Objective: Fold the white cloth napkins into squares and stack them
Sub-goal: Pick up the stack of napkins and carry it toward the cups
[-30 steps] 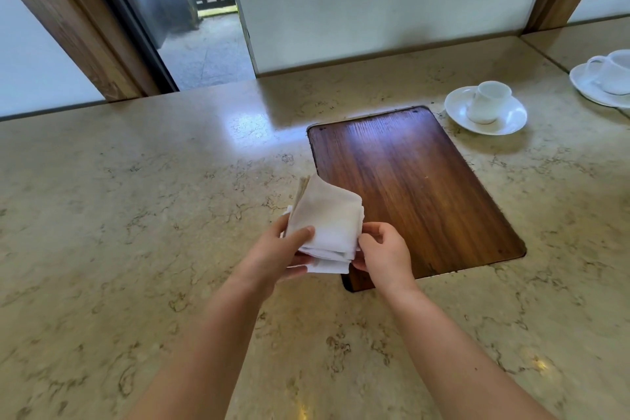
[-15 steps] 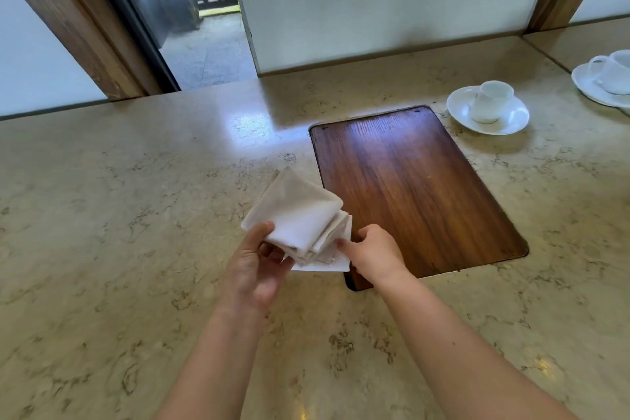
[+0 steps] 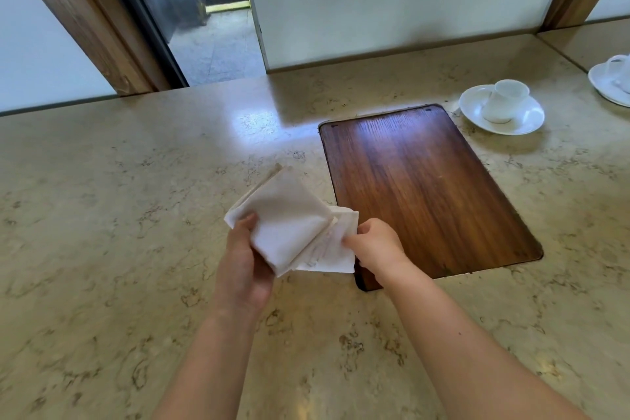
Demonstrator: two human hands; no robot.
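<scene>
Over the last second we have tipped the folded napkins [image 3: 289,225] from nearly upright to slanting left, carrying them off the wooden board [image 3: 426,194] toward the bare surface [image 3: 136,215]. Our left hand [image 3: 243,266] has slid underneath (palm up), while our right hand [image 3: 373,244] now pinches the fanned lower layers.

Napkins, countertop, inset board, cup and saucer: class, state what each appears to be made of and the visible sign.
Napkins: white woven cloth, matte, soft layered folds.
Countertop: polished beige stone, probably marble; dark veining and glossy reflections.
Inset board: dark-stained wood, satin; straight grain lines.
Cup and saucer: glazed white ceramic, likely porcelain; smooth sheen.
</scene>
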